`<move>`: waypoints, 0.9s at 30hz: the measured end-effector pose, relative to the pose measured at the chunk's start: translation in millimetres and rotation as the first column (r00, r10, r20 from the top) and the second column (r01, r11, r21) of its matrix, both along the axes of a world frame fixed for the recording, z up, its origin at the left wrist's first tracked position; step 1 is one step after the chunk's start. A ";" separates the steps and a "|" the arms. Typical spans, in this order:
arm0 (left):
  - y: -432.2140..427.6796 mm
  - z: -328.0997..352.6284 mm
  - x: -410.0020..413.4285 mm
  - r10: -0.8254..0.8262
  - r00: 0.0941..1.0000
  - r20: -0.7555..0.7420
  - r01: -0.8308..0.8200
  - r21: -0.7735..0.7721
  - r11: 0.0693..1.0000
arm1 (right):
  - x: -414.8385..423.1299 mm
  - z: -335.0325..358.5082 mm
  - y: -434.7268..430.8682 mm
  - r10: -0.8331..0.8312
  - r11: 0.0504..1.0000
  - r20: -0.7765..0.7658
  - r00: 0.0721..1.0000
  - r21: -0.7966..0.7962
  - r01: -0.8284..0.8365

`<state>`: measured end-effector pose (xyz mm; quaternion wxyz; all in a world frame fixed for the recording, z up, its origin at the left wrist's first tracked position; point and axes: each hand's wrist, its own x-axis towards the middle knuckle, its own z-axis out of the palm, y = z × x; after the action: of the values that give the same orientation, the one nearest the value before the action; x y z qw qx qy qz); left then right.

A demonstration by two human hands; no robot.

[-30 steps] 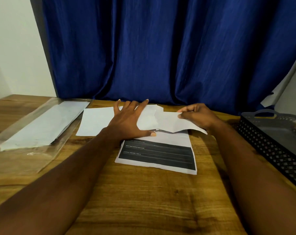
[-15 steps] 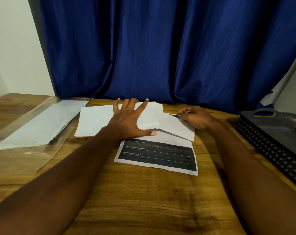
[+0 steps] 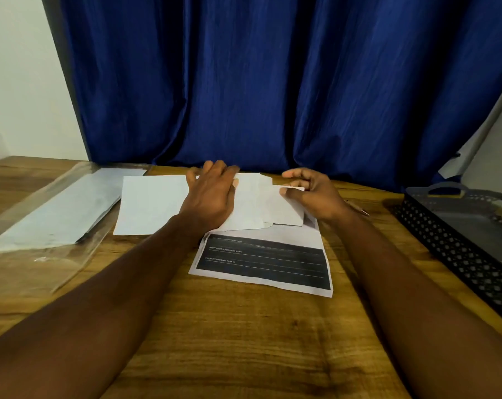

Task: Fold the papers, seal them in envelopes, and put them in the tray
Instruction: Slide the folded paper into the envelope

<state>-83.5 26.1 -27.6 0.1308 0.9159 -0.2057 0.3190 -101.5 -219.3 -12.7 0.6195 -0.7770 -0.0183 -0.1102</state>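
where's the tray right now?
Head view: the black perforated tray sits at the table's right edge, partly cut off by the frame, just right of the right hand that pinches the folded paper; a pen lies between them.

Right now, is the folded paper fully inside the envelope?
No, partly: one end of the folded paper sticks out, pinched by right hand.

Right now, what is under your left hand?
The left hand presses flat on a white envelope, which overlaps the printed sheet's far edge. Whatever else lies beneath the palm is covered.
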 end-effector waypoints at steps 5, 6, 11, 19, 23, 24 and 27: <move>-4.5 2.1 1.5 0.067 0.997 0.047 -0.065 -0.041 0.997 | -1.5 1.3 -12.5 -0.107 0.994 -0.129 0.986 -0.029 0.104; -5.5 2.4 1.6 0.078 0.996 0.050 -0.076 -0.052 0.996 | -3.1 1.0 -15.3 -0.136 0.989 -0.117 0.984 -0.069 0.129; -10.8 4.2 1.9 0.110 0.991 0.081 -0.103 -0.085 0.991 | -8.9 -2.5 -11.1 -0.178 0.984 -0.053 0.983 0.014 0.179; -23.0 5.5 -2.8 0.087 0.990 0.113 -0.080 -0.071 0.994 | -16.5 -8.3 27.3 -0.033 0.988 0.248 0.968 -0.139 0.069; -23.4 5.2 -2.5 0.105 0.989 0.107 -0.097 -0.070 0.993 | -15.6 -11.2 35.9 -0.057 0.948 0.351 0.935 -0.276 0.161; -23.4 5.6 -2.7 0.110 0.989 0.100 -0.103 -0.076 0.992 | -15.1 -10.9 36.4 -0.067 0.943 0.347 0.936 -0.285 0.173; -23.8 6.4 -4.0 0.102 0.989 0.105 -0.092 -0.101 0.991 | -12.4 -10.0 33.1 -0.052 0.964 0.201 0.978 -0.246 0.102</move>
<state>-87.5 2.2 -21.2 0.1472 0.8986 -0.1521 0.3842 -113.9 -186.2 -22.7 0.5051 -0.8359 -0.0618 -0.2057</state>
